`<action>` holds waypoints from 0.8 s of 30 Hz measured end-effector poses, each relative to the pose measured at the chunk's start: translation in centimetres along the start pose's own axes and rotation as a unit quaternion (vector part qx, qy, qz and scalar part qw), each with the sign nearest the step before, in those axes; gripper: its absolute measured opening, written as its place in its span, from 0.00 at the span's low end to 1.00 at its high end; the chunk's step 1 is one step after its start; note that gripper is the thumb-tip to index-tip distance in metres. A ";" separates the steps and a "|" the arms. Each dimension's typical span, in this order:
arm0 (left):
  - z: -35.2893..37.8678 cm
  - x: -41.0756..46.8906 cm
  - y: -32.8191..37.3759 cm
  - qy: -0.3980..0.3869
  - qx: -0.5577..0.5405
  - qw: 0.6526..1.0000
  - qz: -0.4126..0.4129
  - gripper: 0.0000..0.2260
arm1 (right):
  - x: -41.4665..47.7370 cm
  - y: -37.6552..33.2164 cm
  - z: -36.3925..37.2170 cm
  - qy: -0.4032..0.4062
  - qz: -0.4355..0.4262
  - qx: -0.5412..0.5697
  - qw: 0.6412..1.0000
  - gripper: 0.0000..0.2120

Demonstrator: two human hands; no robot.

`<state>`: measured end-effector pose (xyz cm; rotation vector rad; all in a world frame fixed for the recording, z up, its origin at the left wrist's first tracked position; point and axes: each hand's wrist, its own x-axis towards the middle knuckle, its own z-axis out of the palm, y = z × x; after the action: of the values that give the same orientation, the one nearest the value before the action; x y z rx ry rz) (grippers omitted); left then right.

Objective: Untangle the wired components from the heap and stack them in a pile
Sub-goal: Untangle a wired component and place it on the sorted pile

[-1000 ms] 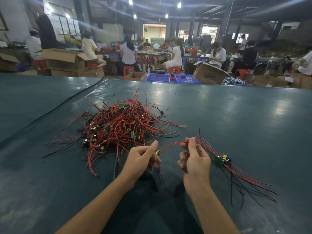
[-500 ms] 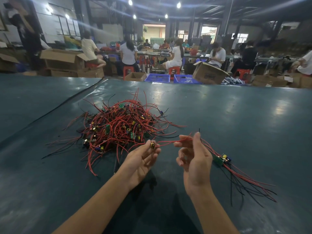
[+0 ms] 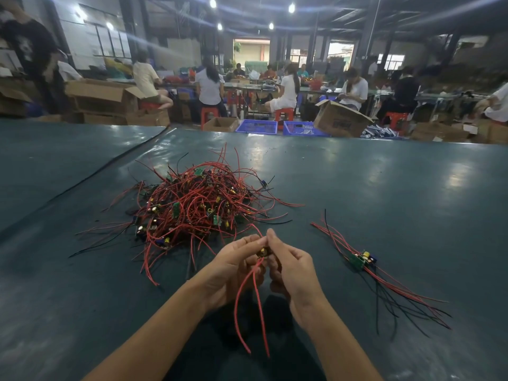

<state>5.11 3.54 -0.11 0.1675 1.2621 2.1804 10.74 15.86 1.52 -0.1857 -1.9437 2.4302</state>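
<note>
A tangled heap (image 3: 192, 210) of small green boards with red and black wires lies on the dark green table (image 3: 384, 193), just beyond my hands. My left hand (image 3: 233, 268) and my right hand (image 3: 291, 270) meet in front of it and together pinch one wired component (image 3: 262, 252). Its two red wires (image 3: 247, 303) hang down toward me between my wrists. To the right lies a small pile (image 3: 362, 261) of sorted components, their wires trailing right and toward me.
A seam (image 3: 110, 169) in the table cover runs diagonally at the left. Beyond the far table edge stand cardboard boxes (image 3: 339, 122), blue crates (image 3: 257, 126) and several seated workers at benches.
My hands have come together around the component. Its red wires, stretched sideways between the hands before, now hang down toward me. The view also tilted slightly.
</note>
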 end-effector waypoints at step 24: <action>0.9 -0.8 -1.7 0.104 0.201 0.956 0.188 0.23 | -0.5 0.6 1.2 0.069 -0.118 0.004 0.991 0.12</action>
<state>6.86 4.40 -0.93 0.3774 1.9234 2.2660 11.14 14.50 1.27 -0.1120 -1.7872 2.2125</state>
